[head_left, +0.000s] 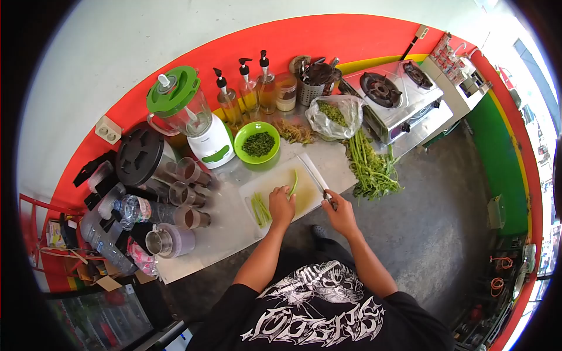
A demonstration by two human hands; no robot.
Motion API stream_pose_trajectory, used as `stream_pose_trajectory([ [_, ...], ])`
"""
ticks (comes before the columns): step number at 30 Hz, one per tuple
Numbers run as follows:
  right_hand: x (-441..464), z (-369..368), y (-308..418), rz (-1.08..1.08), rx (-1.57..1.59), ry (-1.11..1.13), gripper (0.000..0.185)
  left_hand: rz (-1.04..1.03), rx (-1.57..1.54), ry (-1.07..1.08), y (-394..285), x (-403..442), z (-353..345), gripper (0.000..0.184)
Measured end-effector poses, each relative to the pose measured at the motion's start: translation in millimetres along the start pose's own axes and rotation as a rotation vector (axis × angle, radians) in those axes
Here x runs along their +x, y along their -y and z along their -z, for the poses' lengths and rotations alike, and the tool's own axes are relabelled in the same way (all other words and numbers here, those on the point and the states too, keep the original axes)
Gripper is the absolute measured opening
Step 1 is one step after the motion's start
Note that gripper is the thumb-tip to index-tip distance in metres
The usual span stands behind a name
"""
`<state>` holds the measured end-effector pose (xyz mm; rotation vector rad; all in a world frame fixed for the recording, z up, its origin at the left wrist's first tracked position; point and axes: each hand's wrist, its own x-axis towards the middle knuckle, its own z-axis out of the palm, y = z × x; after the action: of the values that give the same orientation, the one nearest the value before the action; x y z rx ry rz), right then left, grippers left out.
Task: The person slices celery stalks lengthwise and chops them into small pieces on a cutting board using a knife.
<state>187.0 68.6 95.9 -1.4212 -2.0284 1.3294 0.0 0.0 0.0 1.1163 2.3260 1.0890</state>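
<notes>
My left hand (282, 206) is closed on a green stalk (294, 181) that lies over the white cutting board (265, 186). Cut stalk pieces (260, 210) rest on the board to its left. At the board's right edge, my right hand (341, 213) grips a knife (314, 172) by its handle, with the blade pointing away from me. Just beyond the board stands a green bowl (241, 144) of chopped greens. A bunch of leafy stalks (370, 167) hangs over the table edge at the right, beside a plastic bag (349, 124) holding more greens.
A blender (205, 137), pump bottles (250, 96) and a utensil holder (309, 92) line the wall. The gas stove (404, 105) stands at the back right. Several cups (190, 217), a steel-topped container (175, 241) and a plastic bottle (133, 209) crowd the left side.
</notes>
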Motion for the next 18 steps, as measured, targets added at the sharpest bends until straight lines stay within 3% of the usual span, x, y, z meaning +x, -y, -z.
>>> stream_pose_trajectory([
  [2,-8,6,-11,0.154,-0.017,-0.102,0.042,-0.043,0.088,-0.060,-1,3,-15,0.025],
  [6,-11,5,-14,0.162,0.084,-0.092,0.041,0.090,-0.012,0.065,0,16,-14,0.023],
  [8,-10,8,-10,0.149,0.114,-0.060,0.040,0.358,-0.538,0.122,-5,18,-11,0.020],
  [9,-11,10,-2,0.133,0.144,-0.023,0.038,0.356,-0.537,0.117,-15,17,-2,0.020],
  [11,-11,13,18,0.131,0.179,0.024,0.037,0.445,-1.068,0.309,-47,12,30,0.019],
  [13,-9,15,36,0.132,0.215,0.071,0.035,0.441,-1.157,0.295,-73,8,56,0.017],
  [18,-7,20,79,0.394,0.180,0.221,0.041,0.393,-1.356,0.230,-88,-1,97,0.015],
])
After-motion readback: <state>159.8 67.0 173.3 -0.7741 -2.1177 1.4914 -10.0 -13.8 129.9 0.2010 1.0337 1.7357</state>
